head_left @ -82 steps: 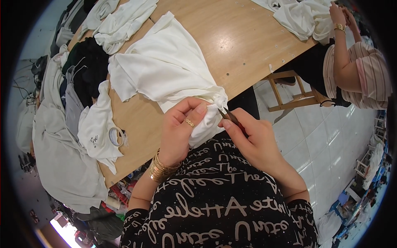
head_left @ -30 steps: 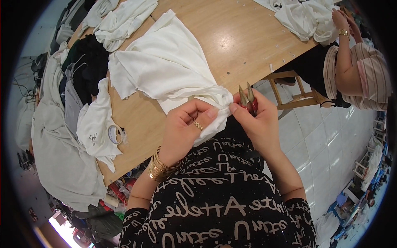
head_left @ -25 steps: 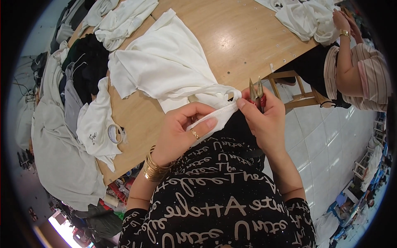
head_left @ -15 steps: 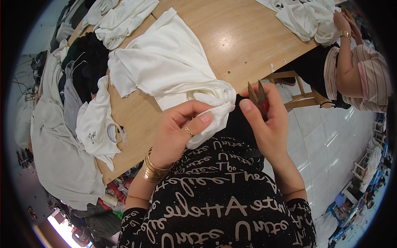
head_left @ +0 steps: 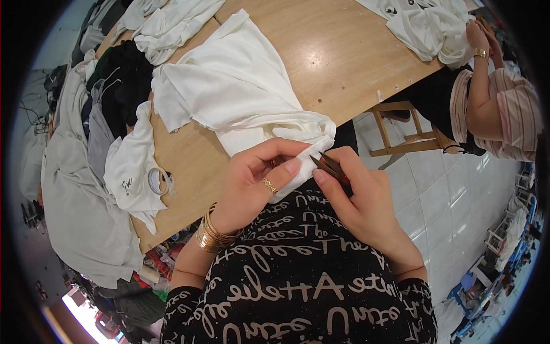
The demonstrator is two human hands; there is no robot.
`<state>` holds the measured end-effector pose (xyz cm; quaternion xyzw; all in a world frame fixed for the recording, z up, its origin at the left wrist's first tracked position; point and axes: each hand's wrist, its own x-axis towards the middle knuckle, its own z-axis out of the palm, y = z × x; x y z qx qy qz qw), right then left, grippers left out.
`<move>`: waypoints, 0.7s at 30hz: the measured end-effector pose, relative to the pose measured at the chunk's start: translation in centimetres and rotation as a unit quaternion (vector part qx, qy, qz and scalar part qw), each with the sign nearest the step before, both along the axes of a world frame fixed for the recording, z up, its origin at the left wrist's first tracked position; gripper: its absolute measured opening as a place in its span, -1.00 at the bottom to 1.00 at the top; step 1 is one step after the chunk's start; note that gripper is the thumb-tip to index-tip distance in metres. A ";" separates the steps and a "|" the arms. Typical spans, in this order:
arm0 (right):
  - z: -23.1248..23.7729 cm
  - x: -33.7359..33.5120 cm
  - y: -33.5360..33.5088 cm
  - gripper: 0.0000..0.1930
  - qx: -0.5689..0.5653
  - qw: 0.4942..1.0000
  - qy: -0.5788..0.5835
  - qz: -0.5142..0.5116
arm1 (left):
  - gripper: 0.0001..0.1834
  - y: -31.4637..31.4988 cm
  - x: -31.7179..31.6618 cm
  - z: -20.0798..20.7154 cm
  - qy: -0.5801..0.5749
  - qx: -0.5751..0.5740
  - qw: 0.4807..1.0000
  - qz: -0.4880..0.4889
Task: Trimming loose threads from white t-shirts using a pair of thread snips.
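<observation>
Our forearms angle inward. Our left hand (head_left: 258, 175), curled with thumb against bent fingers, pinches the gathered edge of a soft white fabric garment (head_left: 235, 86) spread across the pale brown wooden table (head_left: 326, 51). Our right hand (head_left: 361, 198), half-closed, grips dark, pointed metal snips (head_left: 327, 164), blades parted, beside that edge.

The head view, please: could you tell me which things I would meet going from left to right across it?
Draped light-gray fabric, roll of tape, left hand, thread snips, right hand, wooden stool, co-worker's striped top.
</observation>
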<state>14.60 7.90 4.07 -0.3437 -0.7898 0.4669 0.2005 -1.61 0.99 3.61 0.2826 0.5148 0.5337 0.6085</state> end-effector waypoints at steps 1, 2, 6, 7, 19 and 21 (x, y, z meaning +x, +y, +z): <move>0.0 0.0 0.0 -0.84 0.000 1.000 0.000 0.001 | -0.72 0.0 -0.1 0.0 -0.001 -0.005 1.000 -0.005; 0.1 0.0 0.1 -0.83 0.000 1.000 0.000 -0.002 | -0.72 -0.1 -0.1 0.0 -0.002 -0.005 1.000 -0.005; 0.2 0.0 0.1 -0.84 0.008 1.000 -0.011 -0.009 | -0.72 -0.2 -0.3 -0.2 -0.006 0.012 1.000 -0.013; 0.3 0.0 0.1 -0.84 0.008 1.000 -0.011 -0.009 | -0.73 -0.2 -0.4 -0.3 -0.006 0.029 0.999 -0.025; 0.8 0.4 -0.1 -0.83 -0.007 1.000 -0.007 -0.019 | -0.65 -0.1 -0.3 0.0 0.014 0.024 1.000 -0.005; 0.9 0.5 -0.2 -0.83 -0.001 1.000 -0.012 -0.001 | -0.66 -0.1 -0.2 0.2 0.010 0.026 1.000 -0.002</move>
